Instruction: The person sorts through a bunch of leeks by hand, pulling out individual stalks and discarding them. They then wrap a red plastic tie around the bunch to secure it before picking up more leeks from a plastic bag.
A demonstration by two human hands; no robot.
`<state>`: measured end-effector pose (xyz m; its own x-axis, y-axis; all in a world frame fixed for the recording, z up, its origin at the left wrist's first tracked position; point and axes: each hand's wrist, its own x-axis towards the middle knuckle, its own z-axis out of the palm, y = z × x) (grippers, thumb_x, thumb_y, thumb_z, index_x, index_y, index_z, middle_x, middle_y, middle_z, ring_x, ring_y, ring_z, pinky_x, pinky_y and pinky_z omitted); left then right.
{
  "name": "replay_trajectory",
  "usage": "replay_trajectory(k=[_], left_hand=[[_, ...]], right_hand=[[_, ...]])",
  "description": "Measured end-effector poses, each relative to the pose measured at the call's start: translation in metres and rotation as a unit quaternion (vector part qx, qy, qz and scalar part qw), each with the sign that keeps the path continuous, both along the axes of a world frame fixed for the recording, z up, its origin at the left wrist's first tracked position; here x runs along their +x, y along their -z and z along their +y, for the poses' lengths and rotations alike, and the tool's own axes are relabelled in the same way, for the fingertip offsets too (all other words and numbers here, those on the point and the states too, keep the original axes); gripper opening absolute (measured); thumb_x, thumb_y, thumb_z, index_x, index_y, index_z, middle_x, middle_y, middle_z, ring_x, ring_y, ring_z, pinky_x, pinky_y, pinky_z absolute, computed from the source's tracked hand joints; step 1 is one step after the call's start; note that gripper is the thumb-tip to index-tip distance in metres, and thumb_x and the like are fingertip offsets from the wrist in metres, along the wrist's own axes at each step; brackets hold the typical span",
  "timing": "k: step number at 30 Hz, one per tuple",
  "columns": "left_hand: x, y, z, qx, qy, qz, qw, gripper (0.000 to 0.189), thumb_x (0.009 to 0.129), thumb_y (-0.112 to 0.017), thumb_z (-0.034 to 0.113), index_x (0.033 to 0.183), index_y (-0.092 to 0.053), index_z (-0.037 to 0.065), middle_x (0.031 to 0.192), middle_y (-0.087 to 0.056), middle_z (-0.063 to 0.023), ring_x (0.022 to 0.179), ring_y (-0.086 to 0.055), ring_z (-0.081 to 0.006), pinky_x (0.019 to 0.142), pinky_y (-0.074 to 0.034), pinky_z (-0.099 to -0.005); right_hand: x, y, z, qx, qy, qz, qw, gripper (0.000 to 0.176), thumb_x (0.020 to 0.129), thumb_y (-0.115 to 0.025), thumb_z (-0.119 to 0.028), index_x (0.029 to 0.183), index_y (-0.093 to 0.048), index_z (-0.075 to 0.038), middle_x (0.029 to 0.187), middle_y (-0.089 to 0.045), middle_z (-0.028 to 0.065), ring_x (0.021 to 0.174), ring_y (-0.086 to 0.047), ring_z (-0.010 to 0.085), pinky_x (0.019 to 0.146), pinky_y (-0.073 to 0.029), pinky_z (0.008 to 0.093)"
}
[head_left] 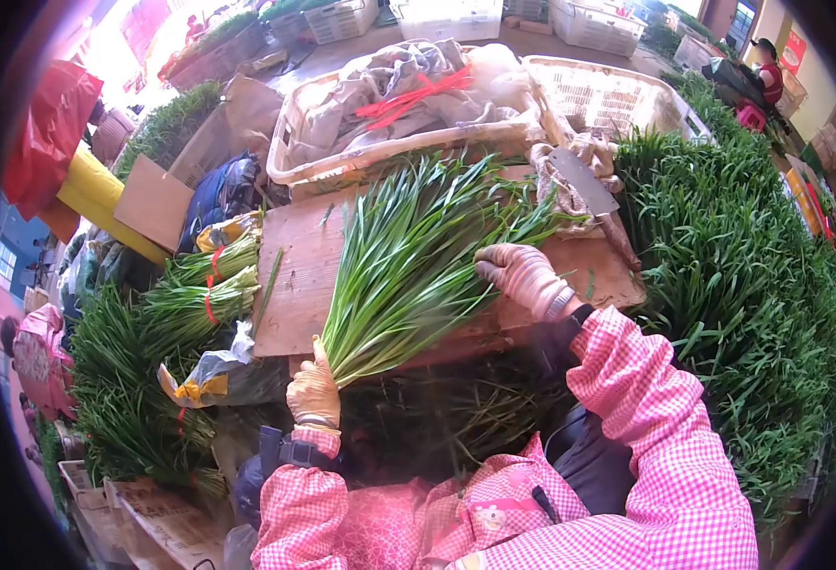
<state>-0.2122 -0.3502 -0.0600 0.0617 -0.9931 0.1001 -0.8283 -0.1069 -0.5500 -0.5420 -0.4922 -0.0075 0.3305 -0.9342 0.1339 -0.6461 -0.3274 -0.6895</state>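
Observation:
A loose bunch of garlic chives (418, 256) lies fanned over a wooden board (294, 275), its leaf tips pointing away from me. My left hand (314, 389), in a tan glove, is closed around the pale stem ends at the board's near edge. Along the right side of the leaves, my gloved right hand (527, 275) has its fingers bent together against the outer leaves. Whether a leaf is pinched between them is hidden. A cleaver (584, 180) rests on a cloth at the board's far right.
Red-banded chive bundles (204, 296) are stacked at left. A tall heap of chives (741, 275) borders the right. Behind the board stands a white crate (294, 171) with cloths and red ties (418, 98). Another person (769, 76) is at the far right.

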Motion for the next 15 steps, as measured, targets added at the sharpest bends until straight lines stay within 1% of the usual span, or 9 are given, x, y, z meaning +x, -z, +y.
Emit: replay_trajectory(k=[1,3,4,6,8,9,11,13,15], left_hand=[[0.001,0.0,-0.001,0.006,-0.004,0.006,1.0,0.07,0.077,-0.053,0.011,0.14,-0.022,0.011,0.071,-0.044,-0.0028,0.056,-0.053,-0.0142,0.046,-0.047,-0.0293],[-0.001,-0.002,-0.001,0.003,-0.002,0.008,1.0,0.069,0.077,-0.053,0.012,0.14,-0.023,0.01,0.071,-0.044,-0.003,0.057,-0.053,-0.0145,0.046,-0.047,-0.0293],[-0.001,-0.003,0.0,-0.005,0.003,0.011,1.0,0.069,0.077,-0.054,0.012,0.14,-0.023,0.01,0.071,-0.044,-0.003,0.056,-0.053,-0.0145,0.046,-0.047,-0.0293],[-0.001,-0.002,0.0,-0.016,0.011,-0.001,1.0,0.069,0.077,-0.054,0.012,0.139,-0.024,0.01,0.07,-0.044,-0.0029,0.056,-0.053,-0.0148,0.047,-0.047,-0.0293],[0.0,-0.001,-0.001,-0.019,0.015,-0.007,1.0,0.064,0.078,-0.052,0.013,0.137,-0.028,0.01,0.069,-0.044,-0.0024,0.055,-0.052,-0.0143,0.045,-0.044,-0.0296],[0.0,0.0,0.0,-0.02,0.016,-0.009,1.0,0.062,0.078,-0.052,0.013,0.136,-0.03,0.009,0.068,-0.045,-0.0022,0.055,-0.051,-0.014,0.045,-0.043,-0.0297],[0.001,0.0,0.001,-0.015,0.019,-0.001,1.0,0.062,0.078,-0.052,0.013,0.136,-0.03,0.009,0.068,-0.045,-0.0024,0.054,-0.051,-0.0139,0.045,-0.043,-0.0296],[0.002,-0.001,-0.001,-0.014,0.021,0.007,1.0,0.063,0.078,-0.052,0.013,0.137,-0.03,0.01,0.068,-0.045,-0.0026,0.054,-0.051,-0.0139,0.045,-0.044,-0.0295],[0.002,-0.002,-0.002,-0.009,0.016,0.013,1.0,0.063,0.078,-0.052,0.013,0.137,-0.03,0.01,0.069,-0.046,-0.0028,0.055,-0.051,-0.0142,0.046,-0.045,-0.0299]], right_hand=[[0.005,-0.005,-0.005,-0.056,0.0,0.118,0.991,0.023,0.082,-0.058,-0.025,0.098,-0.063,-0.01,0.088,-0.064,0.0117,0.085,-0.06,0.0305,0.076,-0.048,0.038],[0.016,0.004,-0.013,-0.179,-0.031,0.2,0.963,0.025,0.081,-0.057,-0.026,0.102,-0.06,-0.012,0.094,-0.062,0.0095,0.092,-0.058,0.0309,0.079,-0.046,0.0413],[0.023,0.011,-0.017,-0.184,-0.052,0.222,0.956,0.028,0.08,-0.058,-0.025,0.105,-0.059,-0.013,0.098,-0.061,0.008,0.095,-0.056,0.0302,0.081,-0.045,0.0418],[0.03,0.038,-0.022,-0.147,-0.052,0.249,0.956,0.029,0.083,-0.054,-0.025,0.111,-0.056,-0.014,0.107,-0.059,0.0091,0.101,-0.054,0.0301,0.085,-0.043,0.0418],[0.038,0.039,-0.028,-0.1,-0.015,0.262,0.96,0.03,0.087,-0.049,-0.026,0.114,-0.053,-0.016,0.115,-0.057,0.0099,0.108,-0.052,0.0301,0.09,-0.041,0.0415],[0.032,0.039,-0.028,-0.108,-0.034,0.287,0.951,0.029,0.086,-0.049,-0.03,0.11,-0.056,-0.016,0.113,-0.057,0.009,0.106,-0.053,0.0296,0.09,-0.041,0.0405],[0.016,0.041,-0.034,-0.138,-0.001,0.31,0.941,0.027,0.085,-0.05,-0.031,0.105,-0.059,-0.015,0.11,-0.059,0.0075,0.105,-0.054,0.0281,0.088,-0.041,0.0395],[0.002,0.04,-0.048,-0.098,0.099,0.35,0.926,0.022,0.084,-0.05,-0.029,0.097,-0.062,-0.015,0.108,-0.06,0.007,0.103,-0.055,0.0266,0.087,-0.042,0.0398],[-0.001,0.02,-0.054,-0.008,0.123,0.405,0.906,0.021,0.085,-0.049,-0.027,0.095,-0.063,-0.015,0.107,-0.06,0.0081,0.104,-0.055,0.0255,0.087,-0.041,0.0407]])
